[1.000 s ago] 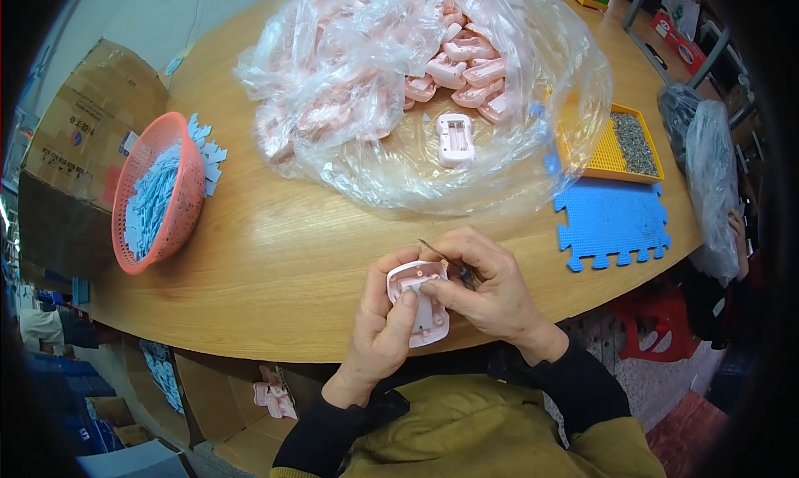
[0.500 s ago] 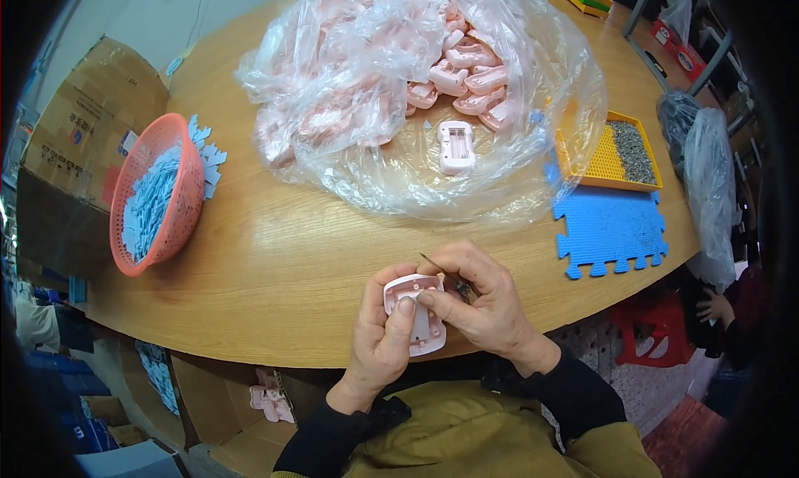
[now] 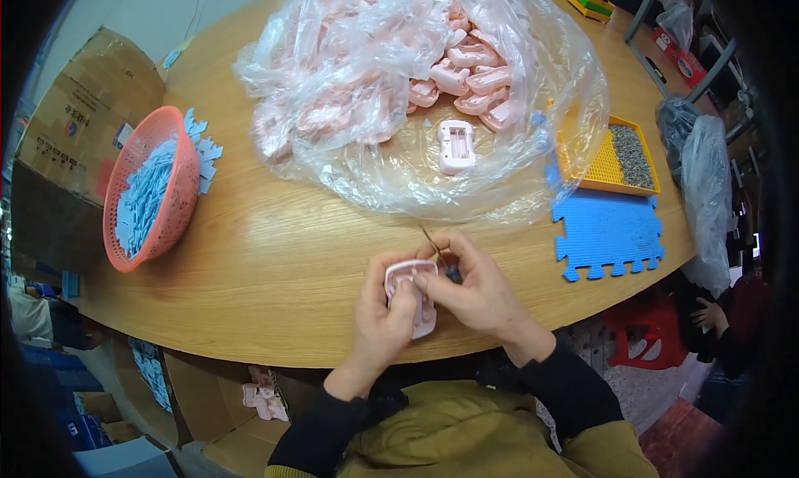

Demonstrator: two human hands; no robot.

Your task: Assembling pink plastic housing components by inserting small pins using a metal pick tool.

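Observation:
My left hand (image 3: 376, 324) is wrapped round a pale pink plastic shell (image 3: 424, 316), its open hollow side facing up and the thumb reaching inside. My right hand (image 3: 487, 299) pinches the shell's right edge with thumb and fingers. A thin pointed metal tool (image 3: 432, 245) with a dark end is tucked in the right fingers, its tip sticking out past the far side; its exact kind is unclear. Beyond my hands, a similar pink housing (image 3: 457, 147) with a battery compartment lies on clear plastic. Fingers hide part of the shell's inside.
A large clear bag (image 3: 349, 70) of pink shells covers the far table. At left, an orange basket (image 3: 172, 220) holds light-blue strips beside a cardboard box (image 3: 66, 145). At right, a yellow tray (image 3: 595, 174) of small metal parts adjoins a blue foam mat (image 3: 612, 241). Another person's hand (image 3: 709, 316) shows.
The shell has tilted and shifted slightly away from me. Its pale flat inner surface no longer shows clearly. In my right hand, the tool now points more steeply away and its dark end shows more.

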